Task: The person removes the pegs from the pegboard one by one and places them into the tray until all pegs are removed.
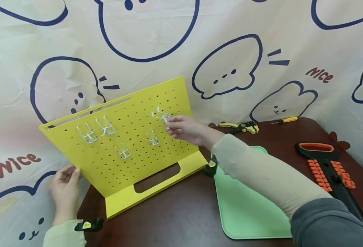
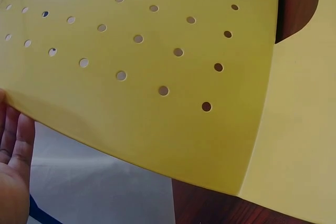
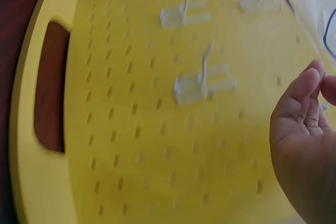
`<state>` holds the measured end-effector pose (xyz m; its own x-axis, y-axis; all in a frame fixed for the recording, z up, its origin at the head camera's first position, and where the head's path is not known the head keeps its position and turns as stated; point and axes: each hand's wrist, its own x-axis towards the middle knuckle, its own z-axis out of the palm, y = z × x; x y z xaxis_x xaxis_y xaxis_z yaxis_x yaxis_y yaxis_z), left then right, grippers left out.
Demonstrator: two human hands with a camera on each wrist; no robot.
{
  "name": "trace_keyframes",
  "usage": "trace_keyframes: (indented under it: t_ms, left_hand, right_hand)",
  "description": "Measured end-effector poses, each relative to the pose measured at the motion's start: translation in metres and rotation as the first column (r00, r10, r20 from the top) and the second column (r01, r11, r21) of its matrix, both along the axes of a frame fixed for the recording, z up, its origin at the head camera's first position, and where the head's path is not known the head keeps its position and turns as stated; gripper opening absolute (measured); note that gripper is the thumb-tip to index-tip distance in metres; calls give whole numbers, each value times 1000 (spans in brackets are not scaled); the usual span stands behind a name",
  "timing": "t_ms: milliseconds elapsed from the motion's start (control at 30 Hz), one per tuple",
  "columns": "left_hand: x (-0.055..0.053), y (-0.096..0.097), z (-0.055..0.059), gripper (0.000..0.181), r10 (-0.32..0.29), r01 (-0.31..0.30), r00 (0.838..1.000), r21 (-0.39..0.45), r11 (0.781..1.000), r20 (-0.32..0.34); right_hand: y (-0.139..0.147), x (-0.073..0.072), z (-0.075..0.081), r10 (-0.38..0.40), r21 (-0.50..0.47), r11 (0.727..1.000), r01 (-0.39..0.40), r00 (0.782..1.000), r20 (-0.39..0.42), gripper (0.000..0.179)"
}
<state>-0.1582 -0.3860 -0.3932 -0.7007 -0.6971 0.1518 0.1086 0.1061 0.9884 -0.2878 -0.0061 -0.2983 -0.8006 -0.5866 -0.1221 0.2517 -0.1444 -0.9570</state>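
A yellow pegboard point(image 1: 135, 113) with a bent foot stands on the table. Its left edge is gripped by my left hand point(image 1: 65, 188), thumb in front and fingers reaching behind; part of that hand point(image 2: 16, 166) shows in the left wrist view. At the board's upper right, my right hand point(image 1: 185, 130) pinches a white double-prong hook point(image 1: 161, 115). That hook lies against or just off the board; I cannot tell which. Several other white hooks point(image 1: 152, 138) sit on the perforated face. The right wrist view is blurred, with the right hand point(image 3: 304, 124) hiding most of its hook.
A green tray point(image 1: 246, 206) lies right of the pegboard, partly under my right forearm. Behind it are a yellow-and-black wire stripper point(image 1: 243, 127) and a yellow-handled screwdriver point(image 1: 287, 120). A black tool with orange blocks point(image 1: 326, 168) lies at far right. A patterned cloth point(image 1: 156, 41) hangs behind.
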Motion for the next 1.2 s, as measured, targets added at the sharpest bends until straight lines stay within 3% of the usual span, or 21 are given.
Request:
trace_keyframes:
  t_ms: [233,467,833,1033,1200]
  left_hand:
    - [2,-2,-1,16,-9,9,1000,-2,1000,-14]
    - [1,0,0,15,-9,9,1000,-17,1000,-21]
    - [1,1,-1,15,-3,2,999,-6,1000,-32]
    - [1,1,-1,15,5,-5,999,2,1000,-32]
    - [0,3,-1,15,-5,5,1000,-13,1000,-24]
  right_hand:
    - [66,-12,-21,-74,142,987,80,996,-47,33]
    - [131,-17,-48,-149,309,937,163,986,-69,26]
    - [203,-16,-91,-210,404,882,241,970,-121,35]
    - [235,-10,-113,-246,482,829,284,959,-142,45]
    - [254,-2,-130,-251,557,774,302,953,-168,43]
